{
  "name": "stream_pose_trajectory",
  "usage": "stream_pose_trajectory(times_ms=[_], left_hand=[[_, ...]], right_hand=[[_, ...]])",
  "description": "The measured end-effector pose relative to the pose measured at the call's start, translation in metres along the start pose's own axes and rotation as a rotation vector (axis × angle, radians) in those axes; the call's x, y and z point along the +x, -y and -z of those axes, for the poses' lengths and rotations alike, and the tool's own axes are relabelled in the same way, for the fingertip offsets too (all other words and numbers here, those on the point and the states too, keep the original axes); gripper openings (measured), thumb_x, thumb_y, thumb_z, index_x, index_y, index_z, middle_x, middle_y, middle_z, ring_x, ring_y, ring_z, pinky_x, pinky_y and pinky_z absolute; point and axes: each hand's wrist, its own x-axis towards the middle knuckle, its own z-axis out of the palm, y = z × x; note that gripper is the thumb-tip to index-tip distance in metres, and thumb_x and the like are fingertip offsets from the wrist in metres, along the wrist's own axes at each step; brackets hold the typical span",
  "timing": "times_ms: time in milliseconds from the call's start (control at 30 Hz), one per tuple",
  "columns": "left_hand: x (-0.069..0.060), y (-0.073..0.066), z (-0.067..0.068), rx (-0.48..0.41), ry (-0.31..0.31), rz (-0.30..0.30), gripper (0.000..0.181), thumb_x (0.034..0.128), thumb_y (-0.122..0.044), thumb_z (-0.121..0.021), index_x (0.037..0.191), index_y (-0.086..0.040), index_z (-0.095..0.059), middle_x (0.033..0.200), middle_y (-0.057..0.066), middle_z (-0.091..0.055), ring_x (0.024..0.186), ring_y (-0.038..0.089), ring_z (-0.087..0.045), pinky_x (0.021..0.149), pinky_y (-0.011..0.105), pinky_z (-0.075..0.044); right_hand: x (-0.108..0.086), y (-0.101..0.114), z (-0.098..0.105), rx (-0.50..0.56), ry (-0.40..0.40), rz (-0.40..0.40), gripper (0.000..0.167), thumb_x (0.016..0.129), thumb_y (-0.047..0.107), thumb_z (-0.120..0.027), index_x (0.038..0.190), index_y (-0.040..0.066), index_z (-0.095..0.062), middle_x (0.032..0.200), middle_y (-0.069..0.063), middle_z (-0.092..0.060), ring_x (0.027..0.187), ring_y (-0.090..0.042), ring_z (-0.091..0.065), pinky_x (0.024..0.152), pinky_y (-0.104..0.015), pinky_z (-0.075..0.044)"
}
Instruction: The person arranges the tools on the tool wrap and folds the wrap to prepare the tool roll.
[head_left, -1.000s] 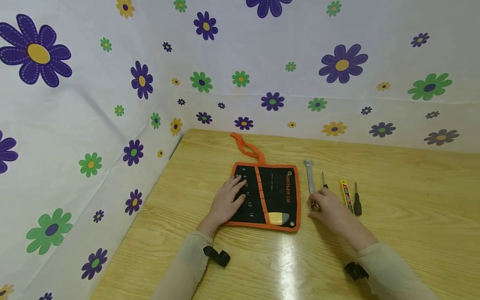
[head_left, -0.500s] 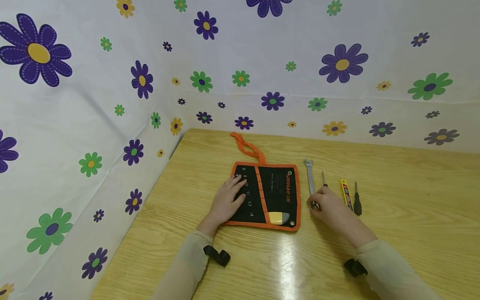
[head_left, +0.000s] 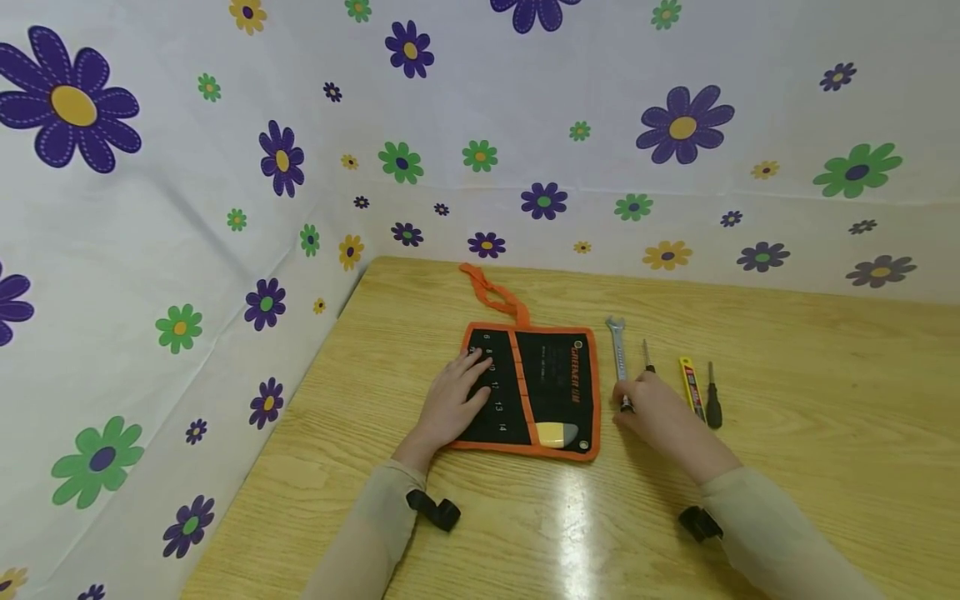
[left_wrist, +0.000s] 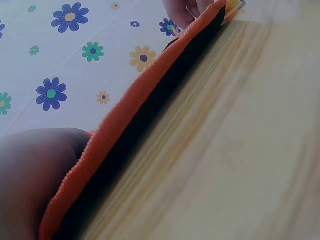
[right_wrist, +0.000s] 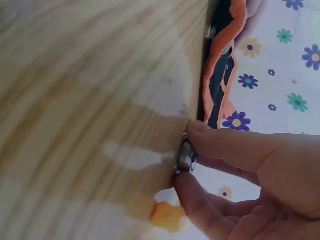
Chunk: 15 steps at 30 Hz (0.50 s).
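Note:
My left hand [head_left: 452, 398] lies with its fingers straight on the left part of a black tool pouch [head_left: 555, 375] trimmed in orange, over its numbered pockets. In the left wrist view the pouch's orange edge [left_wrist: 120, 112] runs past that hand. My right hand [head_left: 663, 414] pinches the near, ring end of a silver combination wrench [head_left: 618, 348], whose open jaw points away. Thumb and finger stand on either side of the wrench's ring [right_wrist: 187, 159] in the right wrist view, down at the table. A yellow piece with a grey end [head_left: 553, 434] shows at the pouch's lower right.
Right of the wrench lie a thin-shafted tool [head_left: 647, 356], partly behind my right hand, a yellow-and-red strip-shaped item [head_left: 692, 386] and a dark-handled screwdriver [head_left: 714, 404]. An orange strap [head_left: 491, 293] stretches from the pouch's far edge. Flower-printed sheets [head_left: 480, 200] border the wooden table.
My right hand and forearm have shifted slightly up and to the left, and the fingers now cover more of the wrench's ring end. The left hand and pouch stay in place.

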Motion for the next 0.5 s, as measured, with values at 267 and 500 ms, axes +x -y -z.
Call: stream_pose_trajectory(times_ms=[267, 500], left_hand=[[0.0001, -0.0001, 0.0001, -0.004, -0.002, 0.001, 0.048, 0.0990, -0.026, -0.050, 0.145, -0.012, -0.044, 0.153, 0.008, -0.031, 0.143, 0.024, -0.017, 0.114, 0.046, -0.015], [-0.0003, -0.0005, 0.0000, 0.005, 0.001, 0.005, 0.048, 0.0990, -0.026, -0.049, 0.145, -0.012, -0.044, 0.153, 0.008, -0.031, 0.143, 0.024, -0.017, 0.114, 0.045, -0.016]], right_hand=[[0.0046, 0.0038, 0.0033, 0.005, 0.031, -0.057, 0.012, 0.074, 0.001, -0.071, 0.081, 0.004, -0.062, 0.072, -0.007, -0.053, 0.068, -0.022, -0.046, 0.054, -0.032, -0.040], [0.0034, 0.0048, 0.0021, 0.035, 0.048, -0.081, 0.016, 0.073, 0.002, -0.072, 0.082, 0.003, -0.058, 0.069, -0.006, -0.050, 0.063, -0.020, -0.044, 0.051, -0.029, -0.035]])
